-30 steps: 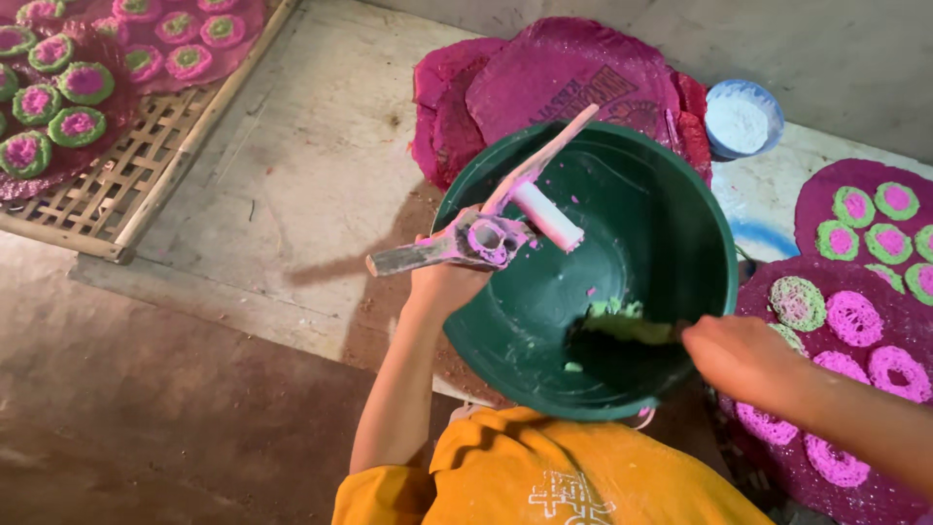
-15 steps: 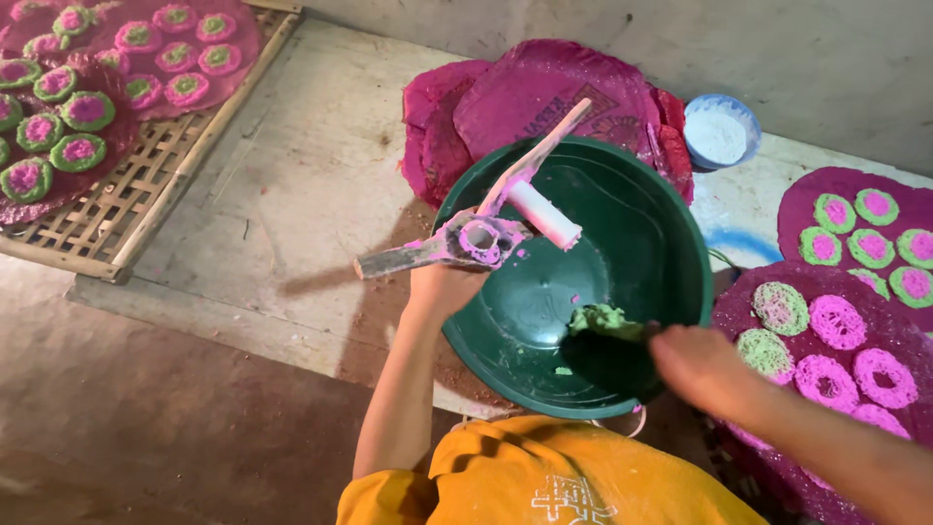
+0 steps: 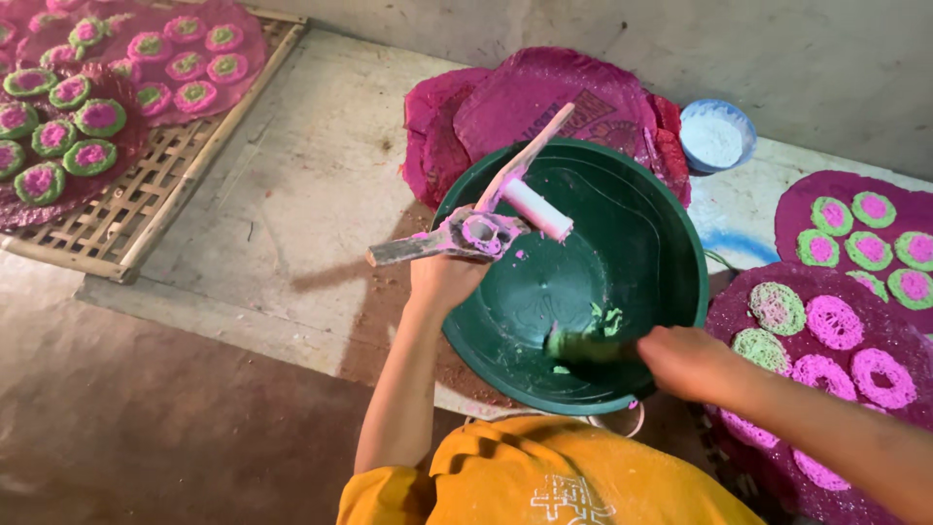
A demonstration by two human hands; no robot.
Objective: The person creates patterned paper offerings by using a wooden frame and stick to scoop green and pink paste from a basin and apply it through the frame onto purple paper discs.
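1. The green basin (image 3: 622, 243) is almost empty: only a small lump of green dough (image 3: 604, 321) and a few crumbs lie on its bottom, near the right side
2. Many pressed rounds are already laid out: green and pink discs (image 3: 855, 243) on the purple cloths at the right, and more discs on the bamboo tray (image 3: 126, 219) at the top left
3. So I judge the work is far along; what is left, as far as I can see, is the last dough in the basin
4. The left hand (image 3: 442, 282) is closed around the press (image 3: 476, 233) from below and holds it over the left rim of the basin; its long handle points up to the right, a white cylinder sticks out beside it, and pink dough smears its middle part
5. The left arm comes up from the body, bent at the elbow, with the wrist turned up
6. The right hand (image 3: 685, 360) reaches into the basin from the right, low at the bottom, fingers curled around a dark scraper (image 3: 583, 347) that touches the green dough; the tool is blurred, so I cannot tell its exact kind
7. A small blue bowl (image 3: 716, 134) with white powder stands behind the basin, apart from both hands
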